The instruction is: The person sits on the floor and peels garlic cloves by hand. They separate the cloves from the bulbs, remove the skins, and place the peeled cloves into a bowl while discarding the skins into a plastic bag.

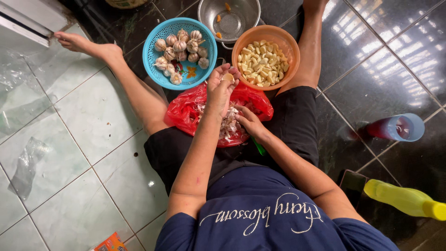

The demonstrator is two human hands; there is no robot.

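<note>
Left hand [218, 86] fingers pinch a peeled clove [227, 77], held just beside the orange bowl [241, 51] of cloves. Right hand [249, 122] fingers curled on the skins in the red bag [186, 111] on my lap; can't tell what they grip. Blue basket [153, 46] of garlic bulbs sits left, on the floor.

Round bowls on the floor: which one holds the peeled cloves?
The orange plastic bowl, right of the blue plastic basket of unpeeled garlic bulbs. The steel strainer behind holds only a few scraps. The left hand lifts a clove beside it.
</note>
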